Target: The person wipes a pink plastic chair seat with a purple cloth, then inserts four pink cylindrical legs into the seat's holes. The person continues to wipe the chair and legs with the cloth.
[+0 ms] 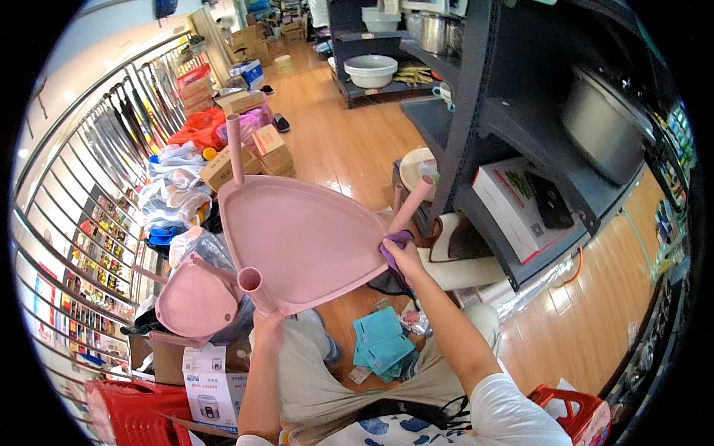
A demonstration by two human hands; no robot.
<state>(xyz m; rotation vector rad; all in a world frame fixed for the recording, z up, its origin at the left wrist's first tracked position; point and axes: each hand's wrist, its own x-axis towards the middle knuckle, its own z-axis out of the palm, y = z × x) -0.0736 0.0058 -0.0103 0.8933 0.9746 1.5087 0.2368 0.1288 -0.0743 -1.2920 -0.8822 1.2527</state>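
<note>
Gripping the pink tray [301,238], you are keeping it up in front of your knees, above the wooden floor [506,349], with its broad face showing and a tubular post standing at each of its three corners. Your left hand [268,332] is closing on the corner nearest you, just below the open-ended post [254,287]; most of its fingers are hiding from view. Your right hand [402,259] is bunching a purple cloth [400,237] and pinching it against the tray's right corner, below the post there. Between your feet, turquoise packets [383,340] are lying on the floor in a loose, overlapping pile. To your left, a smaller pink piece [195,301] is resting near a cardboard box [167,358] with a white printed panel, while red plastic [130,412] is showing at the lower edge. Bagged goods and more boxes are lining the railing [82,215] beyond. To your right, a dark shelf [513,134] is carrying a large metallic pot [606,126] and, lower down, a white carton [520,204] with a black item lying on it. Behind your right elbow, a red stool [573,412] is showing partly.
</note>
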